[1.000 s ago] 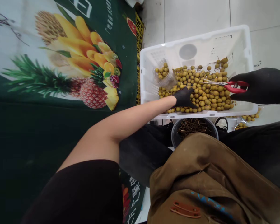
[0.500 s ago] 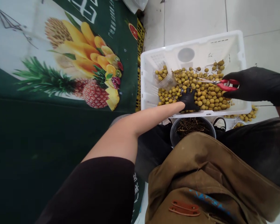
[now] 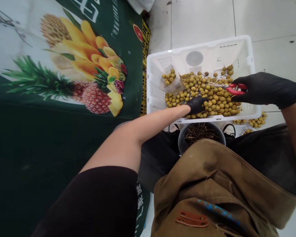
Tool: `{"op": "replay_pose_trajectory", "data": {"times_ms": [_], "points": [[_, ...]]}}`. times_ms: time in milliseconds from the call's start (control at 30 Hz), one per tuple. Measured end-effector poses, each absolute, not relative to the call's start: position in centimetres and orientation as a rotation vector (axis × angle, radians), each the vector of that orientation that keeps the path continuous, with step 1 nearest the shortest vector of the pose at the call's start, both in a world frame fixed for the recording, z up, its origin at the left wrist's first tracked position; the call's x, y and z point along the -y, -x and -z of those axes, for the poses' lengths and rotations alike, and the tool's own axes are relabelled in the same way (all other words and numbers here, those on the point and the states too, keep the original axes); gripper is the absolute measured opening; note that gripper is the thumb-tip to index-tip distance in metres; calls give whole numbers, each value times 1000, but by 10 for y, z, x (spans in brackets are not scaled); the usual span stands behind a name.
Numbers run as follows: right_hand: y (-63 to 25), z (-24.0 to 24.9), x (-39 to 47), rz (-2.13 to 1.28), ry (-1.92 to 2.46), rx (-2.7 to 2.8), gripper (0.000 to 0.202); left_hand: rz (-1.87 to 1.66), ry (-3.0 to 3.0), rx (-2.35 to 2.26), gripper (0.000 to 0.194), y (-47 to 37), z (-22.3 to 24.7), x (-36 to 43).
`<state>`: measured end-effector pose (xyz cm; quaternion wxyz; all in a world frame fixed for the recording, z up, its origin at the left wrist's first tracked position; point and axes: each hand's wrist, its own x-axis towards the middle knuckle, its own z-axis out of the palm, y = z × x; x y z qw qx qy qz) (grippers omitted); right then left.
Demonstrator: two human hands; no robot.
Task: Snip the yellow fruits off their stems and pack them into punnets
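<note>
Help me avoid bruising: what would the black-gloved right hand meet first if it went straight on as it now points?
Probably the round yellow-brown fruits just beyond the red-handled metal snips the right hand holds, though depth is unclear.

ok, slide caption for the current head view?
Gloved left hand among round yellow-brown fruit in a white crate, right hand holding red-handled snips.
</note>
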<state>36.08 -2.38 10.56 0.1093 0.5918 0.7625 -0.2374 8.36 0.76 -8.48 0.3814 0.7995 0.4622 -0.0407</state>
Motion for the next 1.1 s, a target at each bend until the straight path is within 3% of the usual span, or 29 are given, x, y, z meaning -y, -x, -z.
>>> {"op": "replay_pose_trajectory", "data": {"times_ms": [200, 433, 633, 733, 933, 1000, 1100], "points": [[-366, -106, 24, 746, -1742, -2284, 51, -166, -1760, -1024, 47, -52, 54, -32], [-364, -107, 23, 741, -1804, -2265, 66, -416, -1152, -997, 75, -19, -5, -35], [-341, -110, 28, 693, -1778, -2320, 78, -372, -999, -1022, 93, -16, -15, -33], [-338, -108, 25, 702, -1762, -2316, 76, -490, -1000, -1129, 87, -17, -23, -43], [-340, -98, 14, 624, -1809, -2377, 71, -1173, -1491, -1501, 53, 16, -22, -108], [-340, -96, 11, 627, -1809, -2362, 71, -1091, -1621, -1683, 50, 32, -13, -123], [-343, -96, 11, 631, -1797, -2337, 73, -644, -1593, -1779, 56, 42, -7, -124]]}}
